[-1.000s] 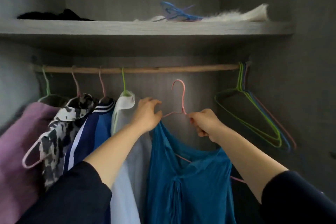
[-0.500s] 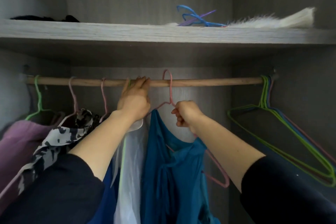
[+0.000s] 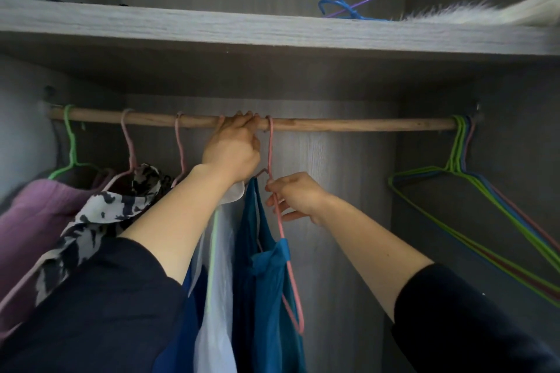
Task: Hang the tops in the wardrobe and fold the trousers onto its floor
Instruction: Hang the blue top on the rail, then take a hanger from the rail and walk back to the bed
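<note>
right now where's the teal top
The teal top hangs centre of the head view on the pink hanger, just right of the white top and left hand.

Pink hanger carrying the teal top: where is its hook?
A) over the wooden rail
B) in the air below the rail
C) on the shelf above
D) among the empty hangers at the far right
A: the pink hanger has its hook looped over the wooden rail, right beside the left hand that grips the rail, while the right hand pinches the hanger's wire lower down.
</note>
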